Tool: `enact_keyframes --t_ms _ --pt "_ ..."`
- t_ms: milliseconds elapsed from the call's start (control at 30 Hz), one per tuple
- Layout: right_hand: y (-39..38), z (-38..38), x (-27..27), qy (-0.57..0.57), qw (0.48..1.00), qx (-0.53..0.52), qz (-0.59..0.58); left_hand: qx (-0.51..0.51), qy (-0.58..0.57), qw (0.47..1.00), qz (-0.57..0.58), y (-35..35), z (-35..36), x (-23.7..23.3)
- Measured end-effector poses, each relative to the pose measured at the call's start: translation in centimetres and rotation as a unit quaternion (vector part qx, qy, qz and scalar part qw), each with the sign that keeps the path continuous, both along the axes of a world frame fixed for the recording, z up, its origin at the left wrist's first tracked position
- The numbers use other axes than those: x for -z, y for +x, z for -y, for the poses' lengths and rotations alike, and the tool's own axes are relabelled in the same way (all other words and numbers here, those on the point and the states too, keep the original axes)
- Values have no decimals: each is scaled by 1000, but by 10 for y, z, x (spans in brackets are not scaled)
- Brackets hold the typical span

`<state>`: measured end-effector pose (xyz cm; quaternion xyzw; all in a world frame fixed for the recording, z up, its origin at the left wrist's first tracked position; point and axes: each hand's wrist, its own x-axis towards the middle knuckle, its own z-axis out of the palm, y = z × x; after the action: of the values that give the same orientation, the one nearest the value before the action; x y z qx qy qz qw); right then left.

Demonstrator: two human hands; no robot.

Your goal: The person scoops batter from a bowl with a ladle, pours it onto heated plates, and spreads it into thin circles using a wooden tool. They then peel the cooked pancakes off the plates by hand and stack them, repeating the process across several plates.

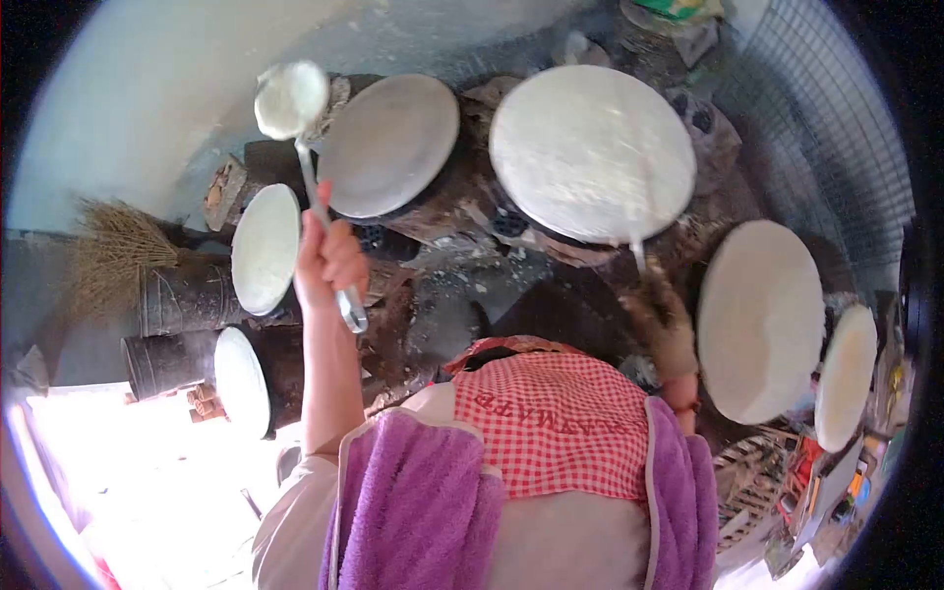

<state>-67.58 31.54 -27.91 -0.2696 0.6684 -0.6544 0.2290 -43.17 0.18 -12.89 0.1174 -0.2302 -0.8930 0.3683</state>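
Note:
My left hand [332, 258] is closed around the handle of a metal ladle [293, 98]. Its bowl, coated with white batter, is raised at the upper left beside a bare-looking grey round griddle [388, 147]. Smeared by motion, my right hand [661, 320] is below a large round griddle [590, 152] whose top is covered with a wet white layer. A thin, pale, stick-like tool [638, 254] extends from that hand toward the griddle's front edge; its far end is blurred.
More white-topped round griddles stand left [265, 251], lower left [243, 383], right [762, 324] and far right [846, 379]. A straw broom [120, 241] leans near dark cylinders. A slatted basket [752, 482] and mixed items are at the lower right.

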Motion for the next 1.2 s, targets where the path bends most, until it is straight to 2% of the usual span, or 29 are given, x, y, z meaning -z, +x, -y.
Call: enact_keyframes --t_ms 67,133,200,267,300,333,400,533,567,600,633,667,700,733,767,800,833,867,900,933,967,1000,1067,1133,1167,1200 --pt "34 70 -3 81 988 -67 109 79 -41 993 81 15 59 17" --pt "61 136 -32 73 988 -71 113 150 -27 976 158 9 115 33" --pt "92 186 -43 74 987 -71 127 138 -35 939 314 -11 149 43" --pt "107 226 -31 -53 982 -68 169 135 -22 934 331 -27 162 61" --pt "107 238 -26 27 994 -80 63 157 -4 938 308 -32 168 71" --pt "107 251 -25 36 995 -65 63 173 1 937 305 -39 171 78" --pt "109 271 -22 149 969 -55 -187 152 3 930 335 -51 173 91" --pt "111 282 15 236 936 -46 -258 175 48 941 285 -63 207 117" --pt "114 283 15 300 922 -39 -243 171 57 943 281 -66 220 121" --pt "115 287 13 361 904 -32 -227 109 -11 942 318 -68 233 126" --pt "115 297 12 364 902 -40 -229 47 -78 930 356 -66 246 131" --pt "116 315 7 313 926 -43 -205 42 -74 930 358 -60 257 140" --pt "115 335 2 260 948 -45 -180 -33 -67 928 365 -54 269 149" --pt "109 355 0 258 947 -51 -185 -109 -58 921 368 -47 280 156" --pt "102 376 -3 316 933 -85 -151 -117 -55 922 365 -37 288 156" --pt "98 390 -5 374 912 -120 -116 -153 -43 923 351 -22 293 157" --pt "95 395 -7 375 910 -131 -120 -190 -29 921 339 -2 294 158" --pt "90 396 -10 338 927 -125 -105 -201 -21 918 341 23 289 157" --pt "84 394 -13 300 942 -118 -91 -163 -46 943 286 51 279 151" --pt "73 378 -7 213 950 -111 -202 -125 -74 963 228 77 266 143" --pt "73 360 -8 157 977 -89 -111 -110 -73 959 251 101 245 131" --pt "76 348 -14 166 966 -74 -186 -101 -68 954 275 122 225 118" --pt "100 354 -5 200 980 18 8 -30 50 933 355 136 197 102" --pt "113 388 7 251 967 -18 44 38 47 899 434 135 183 107" --pt "121 416 -21 347 937 -35 -33 58 13 908 416 134 181 124" --pt "125 436 -51 434 892 -42 -120 33 -83 887 452 135 176 138"
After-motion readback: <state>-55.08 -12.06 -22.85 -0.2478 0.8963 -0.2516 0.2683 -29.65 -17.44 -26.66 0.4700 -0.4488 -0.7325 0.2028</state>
